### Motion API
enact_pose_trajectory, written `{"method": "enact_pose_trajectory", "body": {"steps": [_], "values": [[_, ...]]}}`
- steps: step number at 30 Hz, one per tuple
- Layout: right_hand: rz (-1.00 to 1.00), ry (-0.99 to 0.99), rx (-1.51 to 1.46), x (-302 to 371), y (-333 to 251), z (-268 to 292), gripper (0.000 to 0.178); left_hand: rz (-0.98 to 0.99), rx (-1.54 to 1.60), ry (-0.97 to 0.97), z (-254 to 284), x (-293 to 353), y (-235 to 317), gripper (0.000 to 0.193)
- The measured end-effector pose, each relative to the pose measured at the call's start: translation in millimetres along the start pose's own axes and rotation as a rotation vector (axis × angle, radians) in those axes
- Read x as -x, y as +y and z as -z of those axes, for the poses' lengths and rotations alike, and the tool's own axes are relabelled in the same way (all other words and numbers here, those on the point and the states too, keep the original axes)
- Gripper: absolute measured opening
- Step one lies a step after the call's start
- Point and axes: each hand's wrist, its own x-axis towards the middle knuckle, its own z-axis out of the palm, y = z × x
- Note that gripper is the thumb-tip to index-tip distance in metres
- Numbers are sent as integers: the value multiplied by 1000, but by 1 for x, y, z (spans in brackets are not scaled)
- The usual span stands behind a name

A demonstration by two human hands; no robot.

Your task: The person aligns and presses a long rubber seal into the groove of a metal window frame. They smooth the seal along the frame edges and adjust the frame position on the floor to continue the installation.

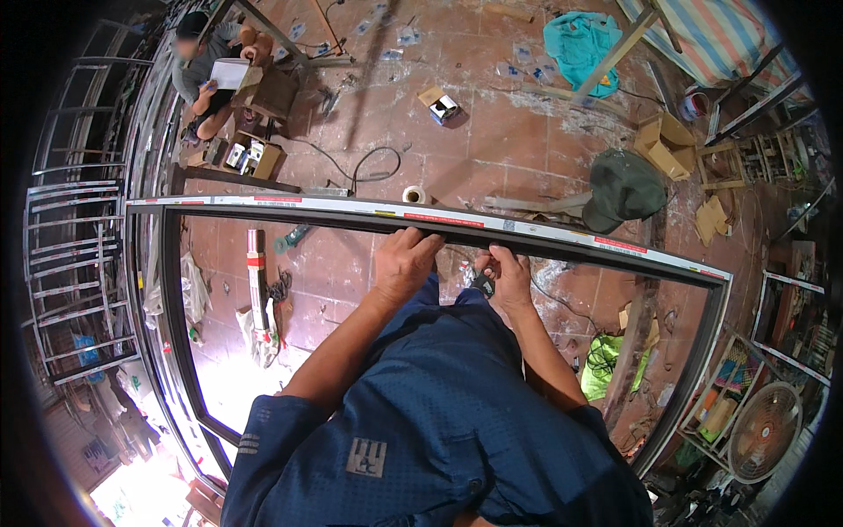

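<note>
A large dark metal frame, like a window or door frame, surrounds me, with white and red protective tape along its far bar. My left hand is closed at the inner edge of that bar, its fingers curled against the dark profile. Just right of it, my right hand is closed too, thumb and fingers pinched together at the bar's inner lip. Whatever lies between those right fingertips is hidden. Both hands sit near the middle of the bar, a short gap apart.
A person sits at the far left holding a white sheet. Beyond the bar lie a tape roll, a small box, a dark green cap-like item and cables. Metal frames stand left; a fan stands right.
</note>
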Motion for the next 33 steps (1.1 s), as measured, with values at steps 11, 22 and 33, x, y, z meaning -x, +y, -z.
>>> {"method": "enact_pose_trajectory", "body": {"steps": [11,22,33], "values": [[50,-2,36,0,10,-18,17,-31,-15,-7,3,-2,-4,21],[102,31,-5,4,29,-43,19,-49,-17,-44,2,3,-11,25],[93,79,23,-4,30,-56,17,33,36,-118,32,22,-53,28]]}}
